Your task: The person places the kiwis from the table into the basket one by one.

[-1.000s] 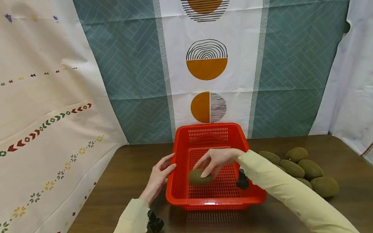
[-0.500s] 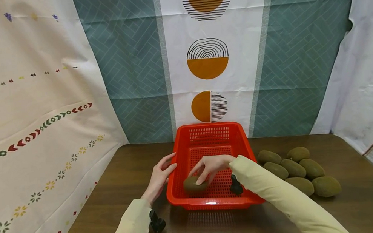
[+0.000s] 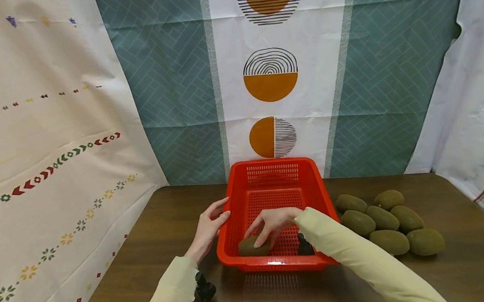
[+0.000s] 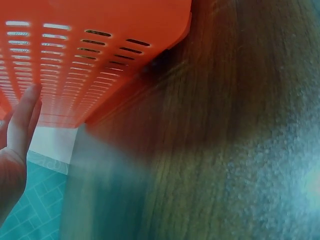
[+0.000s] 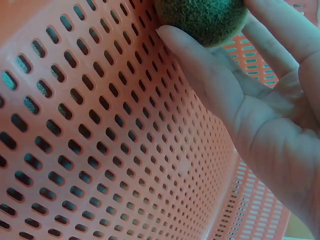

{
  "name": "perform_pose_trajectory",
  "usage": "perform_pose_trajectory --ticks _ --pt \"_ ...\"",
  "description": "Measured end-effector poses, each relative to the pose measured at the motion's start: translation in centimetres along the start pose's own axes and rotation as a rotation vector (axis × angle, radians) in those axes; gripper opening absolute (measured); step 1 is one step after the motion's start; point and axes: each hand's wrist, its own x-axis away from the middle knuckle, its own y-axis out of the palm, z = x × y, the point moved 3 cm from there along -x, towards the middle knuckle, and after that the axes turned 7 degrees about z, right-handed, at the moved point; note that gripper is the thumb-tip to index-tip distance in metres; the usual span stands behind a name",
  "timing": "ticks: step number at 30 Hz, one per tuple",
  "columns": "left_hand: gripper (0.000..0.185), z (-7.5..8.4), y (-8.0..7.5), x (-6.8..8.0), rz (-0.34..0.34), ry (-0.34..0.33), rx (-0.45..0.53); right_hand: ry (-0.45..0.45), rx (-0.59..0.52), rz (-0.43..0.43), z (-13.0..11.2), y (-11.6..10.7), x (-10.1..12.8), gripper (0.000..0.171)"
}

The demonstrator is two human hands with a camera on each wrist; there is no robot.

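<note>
A brown, fuzzy kiwi [image 3: 250, 247] lies low in the red plastic basket [image 3: 276, 261], at its near left corner. My right hand [image 3: 273, 221] holds it from above between thumb and fingers. In the right wrist view the kiwi [image 5: 202, 20] sits at the fingertips, close to the perforated basket wall. My left hand [image 3: 206, 231] touches the left rim of the basket. Its fingers [image 4: 24, 117] reach fairly straight along the slotted outer wall in the left wrist view.
Several more kiwis [image 3: 382, 217] lie grouped on the brown wooden table [image 3: 154, 239], right of the basket. Patterned cloths [image 3: 179, 103] hang behind and at the left. A small black device [image 3: 204, 288] is strapped at the left wrist.
My right hand has lowered the kiwi and moved it slightly left and nearer, into the basket's near left corner. The left hand has stayed at the rim.
</note>
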Motion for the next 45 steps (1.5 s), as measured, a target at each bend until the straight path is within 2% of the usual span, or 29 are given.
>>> perform_pose_trajectory --ticks 4,9,18,23,26,30,35,45 --pt "0.043 -0.9 -0.2 -0.4 0.042 0.018 -0.019 -0.010 0.017 0.009 0.0 0.1 0.0 0.042" --pt "0.041 -1.3 -0.2 -0.4 0.053 0.034 -0.026 -0.005 0.046 0.020 0.1 0.1 0.0 0.041" --pt "0.040 -1.1 -0.2 -0.6 0.054 0.018 -0.023 -0.008 0.069 0.030 -0.5 0.2 0.4 0.041" --pt "0.044 -0.1 0.0 0.0 0.016 -0.001 0.007 -0.001 0.038 0.041 -1.0 0.0 0.7 0.044" --pt "0.046 0.7 0.3 0.4 -0.006 -0.007 -0.001 -0.025 0.019 0.061 -1.5 -0.3 1.0 0.046" --pt "0.047 1.2 0.5 0.7 -0.001 -0.016 -0.023 -0.088 -0.005 0.074 -2.4 -0.8 1.5 0.048" --pt "0.047 1.1 0.3 0.8 0.007 -0.036 -0.027 -0.151 -0.024 0.095 -3.6 -1.5 2.3 0.047" --pt "0.048 1.1 0.3 0.7 -0.002 -0.045 -0.004 -0.213 -0.078 0.159 -5.0 -3.8 5.4 0.045"
